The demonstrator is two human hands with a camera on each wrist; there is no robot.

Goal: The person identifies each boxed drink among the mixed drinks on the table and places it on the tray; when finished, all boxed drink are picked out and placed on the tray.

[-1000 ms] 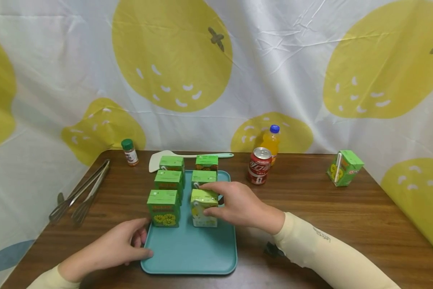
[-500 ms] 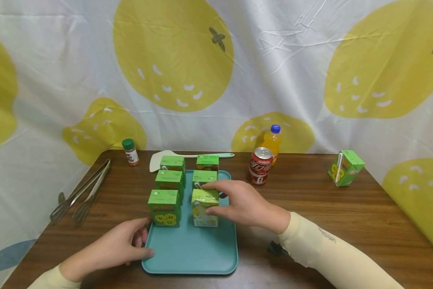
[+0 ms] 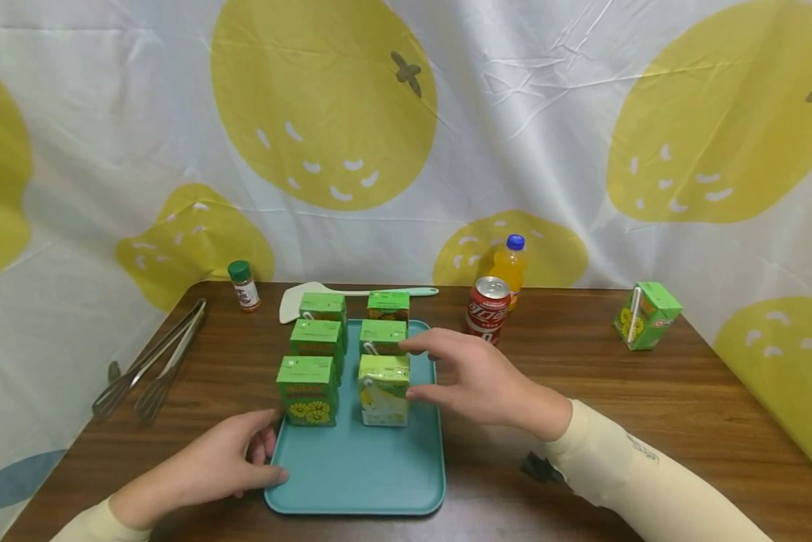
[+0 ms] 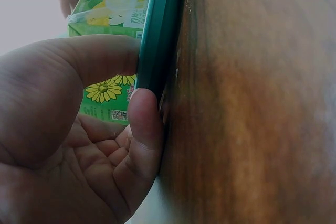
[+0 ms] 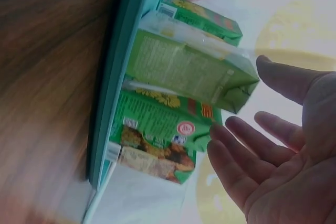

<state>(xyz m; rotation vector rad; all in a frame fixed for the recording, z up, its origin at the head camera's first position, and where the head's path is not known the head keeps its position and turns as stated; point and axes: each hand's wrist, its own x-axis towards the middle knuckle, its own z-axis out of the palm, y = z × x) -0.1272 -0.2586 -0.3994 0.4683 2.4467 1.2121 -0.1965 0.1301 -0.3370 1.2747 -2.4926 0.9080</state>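
On the teal tray [image 3: 354, 482] stand two columns of juice boxes, mostly green. At the front of the right column is a paler green and white juice box [image 3: 385, 399] with a pear picture. Just right of it, my right hand [image 3: 490, 384] is spread, thumb and fingers apart, holding nothing; the right wrist view shows a gap between the thumb and the pale box [image 5: 189, 72]. My left hand [image 3: 209, 459] grips the tray's left rim, thumb over the edge and fingers bent against its outer side. The front left green juice box [image 3: 308, 395] stands near this hand.
Right of the tray stand a red soda can [image 3: 488, 305] and an orange drink bottle [image 3: 509, 267]. Another green juice box [image 3: 646, 316] is at the far right. Behind the tray lies a spatula [image 3: 297, 301]; to the left are a spice jar [image 3: 244, 290] and metal tongs [image 3: 158, 361].
My right hand has let go of the pale juice box and drawn back to the right. The box stays in place. My left hand has kept its hold on the tray.
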